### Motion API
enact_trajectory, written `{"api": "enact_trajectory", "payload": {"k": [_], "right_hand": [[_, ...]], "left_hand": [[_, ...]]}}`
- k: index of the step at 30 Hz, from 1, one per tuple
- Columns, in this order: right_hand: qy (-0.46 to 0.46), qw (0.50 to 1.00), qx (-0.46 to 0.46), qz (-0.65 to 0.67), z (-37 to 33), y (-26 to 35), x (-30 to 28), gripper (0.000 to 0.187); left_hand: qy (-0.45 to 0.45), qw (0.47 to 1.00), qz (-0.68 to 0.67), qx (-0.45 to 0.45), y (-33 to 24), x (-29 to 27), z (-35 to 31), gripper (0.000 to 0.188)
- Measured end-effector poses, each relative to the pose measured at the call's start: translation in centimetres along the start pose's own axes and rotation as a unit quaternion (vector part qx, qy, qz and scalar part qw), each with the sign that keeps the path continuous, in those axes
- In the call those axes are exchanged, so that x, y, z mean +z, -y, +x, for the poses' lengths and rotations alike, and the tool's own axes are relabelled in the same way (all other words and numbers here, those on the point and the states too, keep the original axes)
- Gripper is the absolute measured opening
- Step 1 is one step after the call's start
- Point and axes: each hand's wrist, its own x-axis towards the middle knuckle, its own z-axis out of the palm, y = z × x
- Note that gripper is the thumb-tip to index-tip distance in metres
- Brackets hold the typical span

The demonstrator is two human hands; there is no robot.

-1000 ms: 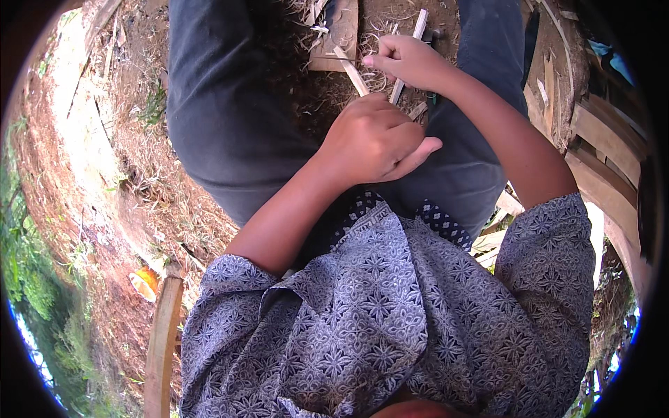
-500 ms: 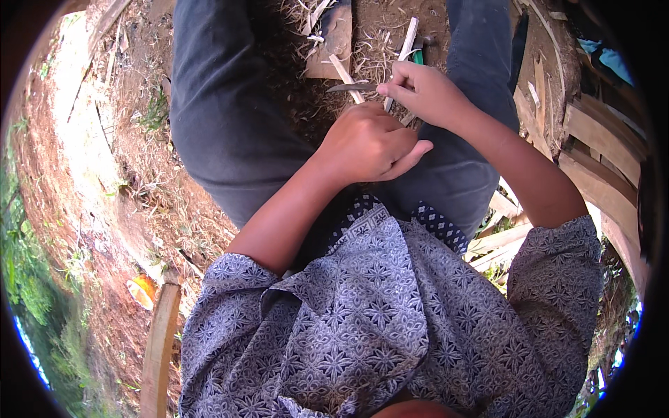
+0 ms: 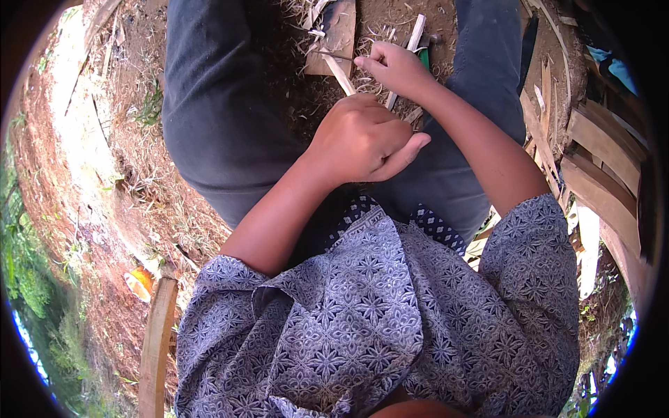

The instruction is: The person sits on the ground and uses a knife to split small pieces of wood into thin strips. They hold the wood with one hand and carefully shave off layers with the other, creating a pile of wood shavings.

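My left hand [image 3: 365,139] is closed in a fist between my knees, thumb pointing right, around a pale, narrow wood strip [image 3: 341,78]. The strip sticks out beyond the knuckles, away from me and slightly left. Farther off, my right hand [image 3: 396,68] grips a knife, its handle hidden in the fingers. The thin dark knife blade [image 3: 337,56] points left and lies across the strip near its far end; whether the edge touches the wood is hard to tell. Behind my right wrist a second pale stick [image 3: 417,33] lies slantwise, beside a green object [image 3: 424,57] partly covered.
Curly wood shavings and a flat brown board [image 3: 340,21] lie on the soil between my legs. At the right are stacked curved wooden slats [image 3: 605,139] and a blue item [image 3: 620,73]. On the left, a wooden post [image 3: 159,341] stands near an orange object [image 3: 139,283].
My right hand and the knife have moved away from me and to the left, along the strip toward its far end. My left hand keeps its grip in nearly the same place.
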Motion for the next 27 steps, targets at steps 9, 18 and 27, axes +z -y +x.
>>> {"api": "enact_trajectory", "payload": {"k": [9,18,27], "right_hand": [[0.062,0.971,0.076,-0.218,3.2,5.3,-1.8,0.043],[0.145,0.978,0.134,0.062,0.5,2.9,-2.9,0.041],[0.086,0.995,0.006,0.049,-2.6,2.3,-2.9,0.039]], "left_hand": [[-0.029,0.999,-0.021,-0.021,0.5,-1.2,1.1,0.031],[-0.028,0.993,-0.107,-0.029,0.3,-2.5,0.6,0.038],[-0.002,0.993,-0.115,-0.015,0.0,-2.5,0.4,0.036]]}}
